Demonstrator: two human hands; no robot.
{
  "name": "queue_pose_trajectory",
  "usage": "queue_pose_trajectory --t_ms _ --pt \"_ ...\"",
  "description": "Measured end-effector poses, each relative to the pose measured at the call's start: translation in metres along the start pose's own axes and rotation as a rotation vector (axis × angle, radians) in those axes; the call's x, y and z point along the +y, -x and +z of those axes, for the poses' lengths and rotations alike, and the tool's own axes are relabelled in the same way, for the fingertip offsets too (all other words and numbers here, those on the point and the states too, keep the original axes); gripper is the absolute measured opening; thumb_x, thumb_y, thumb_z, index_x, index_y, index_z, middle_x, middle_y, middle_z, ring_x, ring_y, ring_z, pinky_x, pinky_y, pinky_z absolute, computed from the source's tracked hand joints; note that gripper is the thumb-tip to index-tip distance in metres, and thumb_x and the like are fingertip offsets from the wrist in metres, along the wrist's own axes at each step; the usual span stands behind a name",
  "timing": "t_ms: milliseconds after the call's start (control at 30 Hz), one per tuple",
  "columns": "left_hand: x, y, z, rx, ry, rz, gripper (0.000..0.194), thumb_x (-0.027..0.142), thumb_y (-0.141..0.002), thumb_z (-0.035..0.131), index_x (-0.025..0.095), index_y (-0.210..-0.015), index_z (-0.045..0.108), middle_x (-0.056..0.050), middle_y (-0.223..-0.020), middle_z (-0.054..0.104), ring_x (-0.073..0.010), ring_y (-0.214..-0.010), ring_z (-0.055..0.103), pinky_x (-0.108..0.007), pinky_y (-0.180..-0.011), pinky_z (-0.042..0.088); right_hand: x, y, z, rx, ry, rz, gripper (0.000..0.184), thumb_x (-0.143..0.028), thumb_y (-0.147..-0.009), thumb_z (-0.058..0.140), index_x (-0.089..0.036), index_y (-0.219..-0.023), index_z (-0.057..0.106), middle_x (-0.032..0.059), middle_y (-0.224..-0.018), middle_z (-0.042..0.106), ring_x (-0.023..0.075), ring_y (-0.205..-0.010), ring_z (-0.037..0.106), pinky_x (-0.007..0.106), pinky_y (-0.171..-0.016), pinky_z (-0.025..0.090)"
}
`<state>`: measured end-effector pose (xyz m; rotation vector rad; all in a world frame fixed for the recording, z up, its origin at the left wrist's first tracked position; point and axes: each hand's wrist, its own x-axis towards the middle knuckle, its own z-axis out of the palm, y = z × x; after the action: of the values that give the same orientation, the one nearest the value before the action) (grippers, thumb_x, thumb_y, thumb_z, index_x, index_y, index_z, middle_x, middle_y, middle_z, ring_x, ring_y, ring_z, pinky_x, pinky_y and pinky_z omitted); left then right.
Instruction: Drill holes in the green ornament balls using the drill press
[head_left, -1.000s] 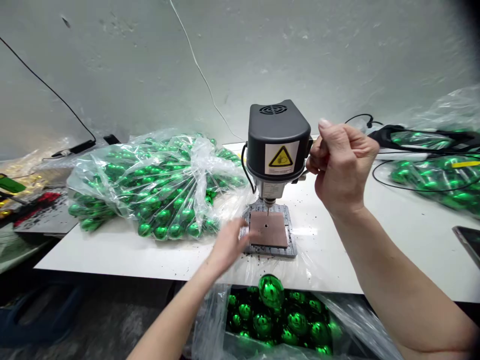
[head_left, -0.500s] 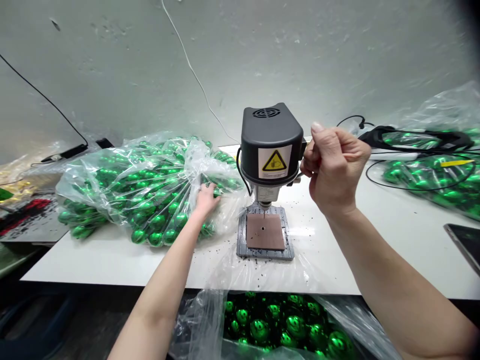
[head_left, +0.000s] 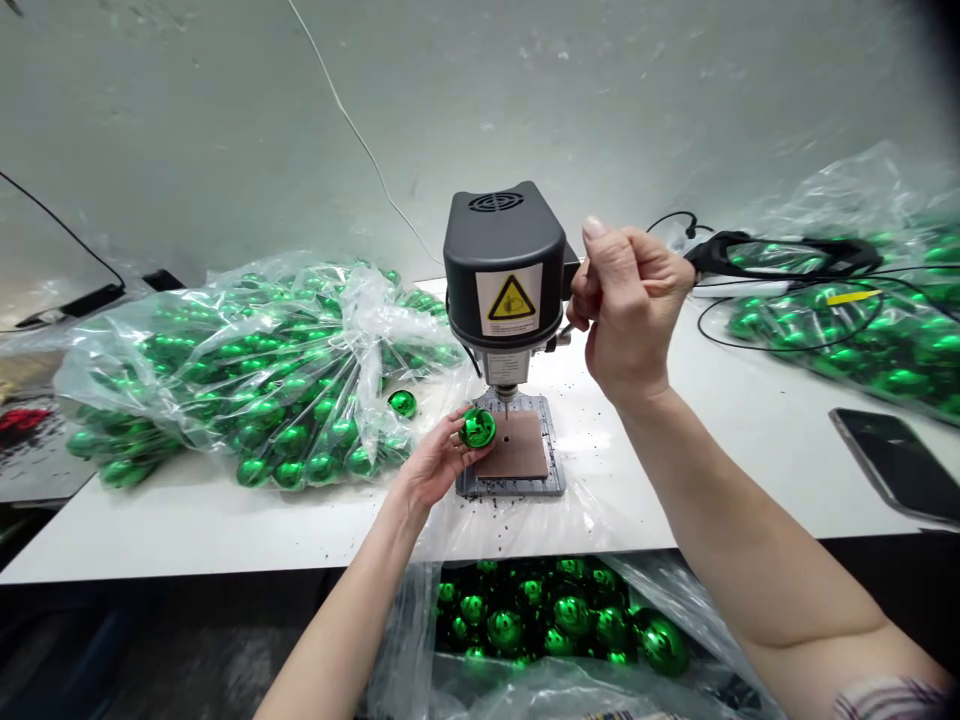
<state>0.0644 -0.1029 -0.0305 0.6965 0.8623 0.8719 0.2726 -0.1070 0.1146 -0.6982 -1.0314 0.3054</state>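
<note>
My left hand (head_left: 439, 458) holds a shiny green ball ornament (head_left: 478, 428) in its fingers, at the left edge of the drill press's base. Raised beside the motor housing, my right hand (head_left: 628, 300) is closed around the drill press's feed handle (head_left: 574, 329), most of which is hidden by the fingers. The small drill press (head_left: 504, 265) has a black housing with a yellow warning label. Under its chuck lies a brown square board (head_left: 525, 455) with a hole in it, on the grey base. Another green ball (head_left: 403, 403) rests by the mouth of the plastic bag.
A clear bag of green balls (head_left: 292, 400) lies on the left of the white table (head_left: 637, 500); another bag (head_left: 900, 350) is at the right, with black cables. A phone (head_left: 896, 465) lies near the right edge. Below the front edge is an open bag of green balls (head_left: 570, 615).
My left hand has come from the bag's mouth to the drill base, now with a green ball in its fingers. My right hand stays at the handle. The camera view has shifted slightly.
</note>
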Motion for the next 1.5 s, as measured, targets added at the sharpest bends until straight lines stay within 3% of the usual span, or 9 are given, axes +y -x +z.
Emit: queue_pose_trajectory --t_ms 100,200,300,467,600,800,1067,1233,1500 --pt "-0.009 0.002 0.002 0.073 -0.049 0.116 0.046 0.029 -0.066 0.088 0.015 -0.104 0.065 -0.005 -0.098 0.071 -0.0153 -0.082 0.069 -0.029 -0.075 0.059 0.001 -0.001 -0.001 -0.005 -0.001 -0.001 0.052 -0.047 -0.089 0.064 -0.022 -0.055 0.034 -0.0063 -0.048 0.034 0.0046 -0.04 0.029 0.025 -0.037 0.023" --pt "-0.015 0.0 0.001 0.135 -0.213 0.217 0.064 0.03 -0.063 0.09 0.015 -0.118 0.06 -0.002 -0.09 0.069 -0.011 -0.065 0.065 -0.022 -0.058 0.051 0.0 0.0 0.0 0.019 -0.012 0.016 0.05 -0.043 -0.089 0.065 -0.022 -0.054 0.036 -0.0062 -0.047 0.035 0.005 -0.04 0.031 0.026 -0.038 0.023" --pt "-0.016 -0.003 -0.002 0.136 -0.219 0.222 0.068 0.041 -0.071 0.082 0.017 -0.128 0.052 -0.002 -0.087 0.068 -0.0129 -0.058 0.065 -0.022 -0.049 0.044 -0.003 0.0 0.002 0.044 -0.038 0.02 0.049 -0.038 -0.089 0.066 -0.022 -0.053 0.037 -0.0065 -0.046 0.035 0.0051 -0.04 0.031 0.026 -0.038 0.022" --pt "-0.013 -0.004 -0.002 0.039 -0.197 0.137 0.059 0.036 -0.07 0.08 0.014 -0.119 0.057 -0.003 -0.086 0.069 -0.011 -0.059 0.064 -0.022 -0.053 0.044 -0.004 0.001 0.005 0.052 -0.059 0.017 0.05 -0.041 -0.087 0.068 -0.021 -0.052 0.038 -0.0067 -0.046 0.035 0.0049 -0.038 0.029 0.027 -0.037 0.021" --pt "-0.019 -0.003 0.003 -0.018 -0.363 0.15 0.074 0.033 -0.066 0.085 0.013 -0.13 0.053 -0.001 -0.079 0.068 -0.0126 -0.061 0.063 -0.025 -0.059 0.048 -0.002 -0.001 0.003 0.035 0.025 0.01 0.053 -0.05 -0.088 0.065 -0.021 -0.054 0.037 -0.005 -0.048 0.036 0.0055 -0.041 0.031 0.027 -0.039 0.025" --pt "-0.04 -0.016 0.015 0.178 -0.646 0.321 0.07 0.034 -0.059 0.09 0.015 -0.119 0.06 0.01 -0.054 0.045 -0.0104 -0.048 0.043 -0.024 -0.049 0.033 -0.001 -0.002 0.002 0.02 0.056 0.04 0.054 -0.055 -0.087 0.063 -0.022 -0.055 0.037 -0.0042 -0.049 0.036 0.0063 -0.042 0.032 0.027 -0.038 0.028" --pt "-0.053 -0.017 0.024 0.341 -0.947 0.411 0.06 0.041 -0.064 0.087 0.018 -0.114 0.062 0.003 -0.07 0.057 -0.0171 -0.064 0.054 -0.029 -0.061 0.041 -0.008 0.0 0.005 0.032 0.029 0.035 0.055 -0.052 -0.087 0.064 -0.021 -0.054 0.033 -0.0053 -0.048 0.035 0.0049 -0.042 0.031 0.024 -0.038 0.026" --pt "-0.064 -0.017 0.026 0.353 -0.979 0.539 0.051 0.032 -0.067 0.086 0.021 -0.11 0.061 -0.002 -0.088 0.065 -0.022 -0.082 0.062 -0.033 -0.074 0.046 -0.008 0.0 0.006 0.049 -0.025 0.03 0.055 -0.048 -0.085 0.069 -0.021 -0.051 0.034 -0.0058 -0.046 0.035 0.0047 -0.04 0.03 0.026 -0.037 0.024" --pt "-0.07 -0.02 0.034 0.411 -0.972 0.543 0.05 0.035 -0.066 0.089 0.024 -0.106 0.059 -0.005 -0.1 0.066 -0.0299 -0.104 0.063 -0.039 -0.088 0.045 -0.003 -0.001 0.004 0.041 0.0 0.022 0.057 -0.056 -0.084 0.066 -0.022 -0.053 0.032 -0.0054 -0.047 0.034 0.0058 -0.039 0.028 0.028 -0.037 0.022"
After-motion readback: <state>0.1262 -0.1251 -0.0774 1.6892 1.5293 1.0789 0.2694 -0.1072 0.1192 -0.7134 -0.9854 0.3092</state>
